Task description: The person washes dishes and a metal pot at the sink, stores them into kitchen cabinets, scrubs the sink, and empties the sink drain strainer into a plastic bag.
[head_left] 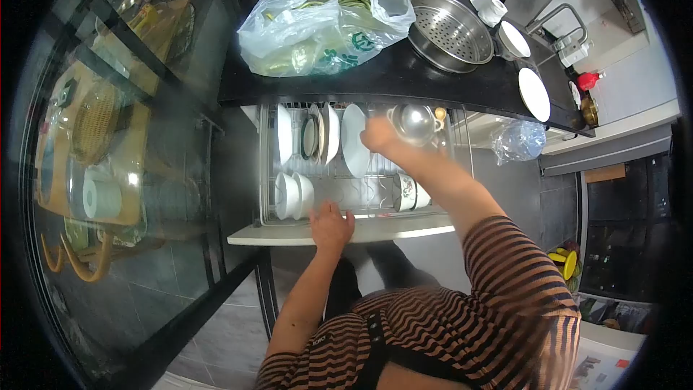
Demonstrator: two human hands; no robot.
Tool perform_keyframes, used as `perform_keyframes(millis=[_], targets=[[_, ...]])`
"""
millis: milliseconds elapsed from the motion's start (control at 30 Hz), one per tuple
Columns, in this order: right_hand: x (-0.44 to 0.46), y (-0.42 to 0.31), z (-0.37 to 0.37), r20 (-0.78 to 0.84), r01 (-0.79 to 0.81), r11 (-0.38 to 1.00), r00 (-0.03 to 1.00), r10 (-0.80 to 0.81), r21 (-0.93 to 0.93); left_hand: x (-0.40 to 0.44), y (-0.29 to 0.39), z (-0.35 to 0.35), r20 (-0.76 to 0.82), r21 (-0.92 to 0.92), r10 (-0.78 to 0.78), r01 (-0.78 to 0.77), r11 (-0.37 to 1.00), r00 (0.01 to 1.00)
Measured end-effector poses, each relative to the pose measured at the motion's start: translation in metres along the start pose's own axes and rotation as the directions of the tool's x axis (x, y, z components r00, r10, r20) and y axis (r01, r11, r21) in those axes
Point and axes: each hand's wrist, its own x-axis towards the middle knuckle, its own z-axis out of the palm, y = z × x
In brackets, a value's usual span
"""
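A pulled-out drawer [253,234] holds a wire rack with upright dishes. My left hand [332,227] rests with its fingers apart at the drawer's front edge, right of two white bowls [294,195]. My right hand [377,134] is over the back of the drawer, beside a large pale plate [354,141] and left of a shiny metal pot [415,121]. Its fingers are blurred, and what they hold, if anything, cannot be made out. Patterned bowls [406,192] stand at the front right, below my right forearm.
Behind the drawer, a black counter [382,76] bears a plastic bag of greens [317,25], a steel steamer [451,29] and a white plate [534,94]. A bagged blue bottle [530,139] is at the right. Glass panels stand at the left.
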Motion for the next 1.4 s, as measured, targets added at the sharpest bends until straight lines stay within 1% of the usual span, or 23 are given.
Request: perform_keyframes(millis=[33,100,200,333,433,533,633,667,767,800,867,900,967,1067,1100,1133,1167,1200,1233,1267,1300,1367,1400], targets=[[0.008,-0.004,0.009,-0.055,0.028,0.998,0.998,-0.030,-0.048,0.000,0.000,0.000,0.008,-0.001,0.000,0.000,1.000,1.000],[0.024,-0.010,0.023,-0.092,-0.024,1.000,0.996,0.022,-0.017,0.001,0.000,-0.001,0.024,-0.004,-0.002,0.002,1.000,1.000],[0.045,-0.021,0.036,-0.129,-0.099,0.995,0.986,0.101,0.025,0.001,-0.003,-0.001,0.029,-0.008,0.044,-0.044,0.999,0.999],[0.065,-0.031,0.055,-0.099,-0.191,0.982,0.977,0.190,-0.002,0.003,-0.004,-0.002,0.038,-0.007,0.056,-0.056,0.998,0.998],[0.073,-0.022,0.079,-0.122,-0.146,0.986,0.983,0.136,-0.076,0.003,-0.004,-0.002,0.044,-0.027,0.057,-0.056,0.998,0.997],[0.075,-0.005,0.097,-0.173,-0.115,0.990,0.977,0.127,0.078,0.001,-0.004,-0.001,0.023,-0.041,0.067,-0.066,0.997,0.997],[0.064,0.007,0.097,-0.150,-0.107,0.973,0.979,0.139,0.204,0.004,-0.001,-0.002,0.023,-0.057,0.064,-0.062,0.996,0.998],[0.062,0.011,0.093,-0.028,-0.142,0.968,0.988,0.151,0.209,0.005,-0.001,-0.003,0.030,-0.055,0.063,-0.061,0.997,0.998],[0.050,0.024,0.097,0.080,-0.088,0.933,0.995,0.064,0.350,0.005,-0.004,0.002,0.020,-0.030,0.078,-0.077,0.997,0.997],[0.040,0.026,0.096,0.078,-0.051,0.912,0.997,0.021,0.406,0.005,-0.004,0.002,0.009,-0.020,0.090,-0.090,0.996,0.996],[0.011,0.030,0.089,-0.048,0.124,0.916,0.992,-0.114,0.382,0.005,0.000,-0.002,-0.014,-0.036,0.070,-0.070,0.997,0.997],[-0.007,0.033,0.072,0.063,0.065,0.877,0.992,-0.107,0.476,0.005,0.002,-0.003,-0.024,-0.047,0.066,-0.067,0.997,0.998],[-0.038,0.048,0.029,0.265,-0.084,0.771,0.958,-0.112,0.631,0.005,-0.001,0.000,-0.082,-0.022,0.123,-0.126,0.992,0.989],[-0.060,0.125,-0.018,0.253,-0.235,0.539,0.966,0.042,0.809,0.005,0.001,0.001,-0.093,-0.034,0.151,-0.154,0.987,0.984],[-0.070,0.151,-0.052,0.189,-0.228,0.599,0.974,0.128,0.768,0.006,0.003,-0.002,-0.082,-0.037,0.141,-0.144,0.989,0.987],[-0.063,0.195,-0.057,0.141,-0.246,0.502,0.961,0.239,0.829,0.006,0.004,-0.002,-0.079,-0.025,0.147,-0.150,0.988,0.986],[-0.061,0.239,-0.068,-0.016,-0.141,0.424,0.938,0.346,0.895,0.006,0.004,-0.003,-0.077,-0.013,0.149,-0.150,0.989,0.986],[-0.059,0.279,-0.092,-0.127,-0.201,0.657,0.901,0.415,0.726,0.006,0.005,-0.003,-0.068,-0.007,0.158,-0.159,0.987,0.985],[-0.071,0.293,-0.126,-0.175,-0.139,0.420,0.761,0.625,0.897,0.006,0.004,-0.003,-0.059,0.001,0.164,-0.164,0.986,0.985],[-0.065,0.333,-0.140,-0.145,-0.100,0.292,0.690,0.709,0.951,0.006,0.004,-0.003,-0.052,0.009,0.167,-0.167,0.986,0.985],[-0.059,0.373,-0.153,-0.102,-0.044,0.163,0.618,0.780,0.986,0.005,0.004,-0.002,-0.042,0.015,0.151,-0.151,0.988,0.988],[-0.055,0.417,-0.183,0.042,0.052,-0.081,0.524,0.851,0.995,0.005,0.005,0.002,-0.028,0.027,0.116,-0.116,0.993,0.993],[-0.051,0.439,-0.188,0.065,0.118,-0.146,0.518,0.853,0.982,0.006,0.006,0.003,-0.026,0.040,0.110,-0.109,0.993,0.994]])
